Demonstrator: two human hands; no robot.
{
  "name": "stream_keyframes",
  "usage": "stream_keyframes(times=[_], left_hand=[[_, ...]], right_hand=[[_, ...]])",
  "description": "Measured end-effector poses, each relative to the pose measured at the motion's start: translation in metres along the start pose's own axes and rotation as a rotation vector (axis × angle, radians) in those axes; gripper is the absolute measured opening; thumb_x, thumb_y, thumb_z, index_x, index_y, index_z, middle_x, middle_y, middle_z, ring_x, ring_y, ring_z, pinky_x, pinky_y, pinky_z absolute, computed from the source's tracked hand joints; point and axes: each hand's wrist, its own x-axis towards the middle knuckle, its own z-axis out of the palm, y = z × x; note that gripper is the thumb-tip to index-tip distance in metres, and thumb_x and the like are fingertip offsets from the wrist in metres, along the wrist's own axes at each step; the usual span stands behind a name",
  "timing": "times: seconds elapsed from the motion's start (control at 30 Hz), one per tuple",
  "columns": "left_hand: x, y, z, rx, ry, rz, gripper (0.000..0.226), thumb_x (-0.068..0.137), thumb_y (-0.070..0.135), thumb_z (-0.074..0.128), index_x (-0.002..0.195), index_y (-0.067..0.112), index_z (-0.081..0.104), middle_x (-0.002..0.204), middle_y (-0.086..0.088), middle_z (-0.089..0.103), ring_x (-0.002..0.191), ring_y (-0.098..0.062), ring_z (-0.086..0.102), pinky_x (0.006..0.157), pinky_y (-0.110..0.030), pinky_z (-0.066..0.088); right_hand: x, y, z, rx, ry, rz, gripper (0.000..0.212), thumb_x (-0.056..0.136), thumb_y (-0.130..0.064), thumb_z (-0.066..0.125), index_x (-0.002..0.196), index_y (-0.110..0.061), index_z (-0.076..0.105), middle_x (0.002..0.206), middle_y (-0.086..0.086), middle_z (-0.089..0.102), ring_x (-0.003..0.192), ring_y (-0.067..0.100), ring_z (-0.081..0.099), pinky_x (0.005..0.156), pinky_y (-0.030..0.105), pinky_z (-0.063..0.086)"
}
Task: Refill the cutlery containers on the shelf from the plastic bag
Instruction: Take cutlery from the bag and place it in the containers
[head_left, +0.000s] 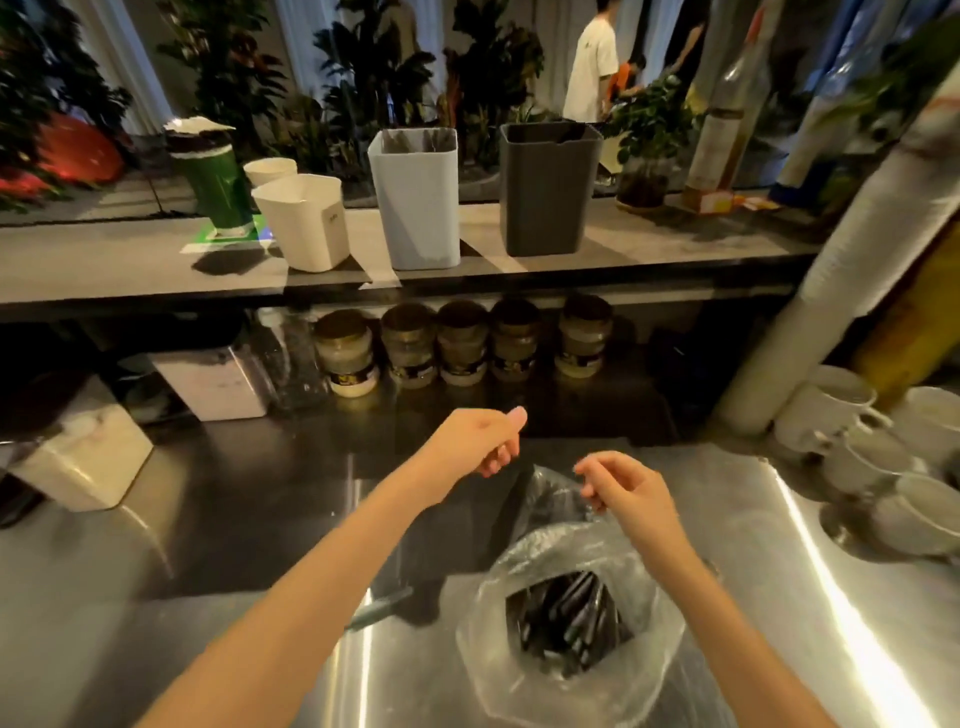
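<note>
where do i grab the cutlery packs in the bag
Grip the cutlery packs by their upper ends, probably from straight above through the open mouth of the plastic bag: they stand leaning, bunched, and film walls them in.

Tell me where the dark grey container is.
In the head view, the dark grey container stands on the shelf, right of centre, between the pale blue container on its left and a potted plant on its right.

This is a café or drinks bar seen from behind the service side. A steel table (208, 545) carries stacked cups (852, 457), jars (462, 343) line up beneath a shelf (130, 270), and customers (592, 67) stand beyond among potted plants (649, 140).
</note>
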Motion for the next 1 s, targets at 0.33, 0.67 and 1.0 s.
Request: stream_keyframes(times=[0.33, 0.67, 1.0], left_hand=[[-0.024, -0.099, 0.086, 0.577, -0.667, -0.251, 0.041, 0.098, 0.037, 0.044, 0.123, 0.009, 0.060, 0.117, -0.008, 0.065, 0.095, -0.014, 0.061, 0.092, -0.028, 0.046], [0.017, -0.123, 0.147, 0.552, -0.204, -0.251, 0.023, 0.086, 0.035, 0.066, 0.083, 0.015, 0.054, 0.079, 0.001, 0.056, 0.082, -0.015, 0.055, 0.076, -0.029, 0.045], [0.014, -0.141, 0.181, 0.862, -0.232, -0.450, 0.082, 0.074, 0.058, 0.068, 0.137, 0.012, 0.042, 0.133, -0.011, 0.051, 0.120, -0.029, 0.051, 0.100, -0.038, 0.044]], right_hand=[[-0.074, 0.066, -0.035, -0.267, -0.551, 0.471, 0.024, 0.090, -0.037, 0.058, 0.089, -0.019, 0.075, 0.089, 0.003, 0.071, 0.082, 0.006, 0.060, 0.078, 0.027, 0.049], [-0.059, 0.112, -0.042, -0.620, -0.225, 0.606, 0.035, 0.095, -0.032, 0.048, 0.111, -0.006, 0.064, 0.095, 0.007, 0.063, 0.083, 0.012, 0.053, 0.088, 0.032, 0.047], [-0.081, 0.147, -0.047, -0.088, 0.055, 0.796, 0.028, 0.092, -0.001, 0.051, 0.117, -0.007, 0.062, 0.096, 0.003, 0.063, 0.076, 0.009, 0.056, 0.059, 0.014, 0.049]])
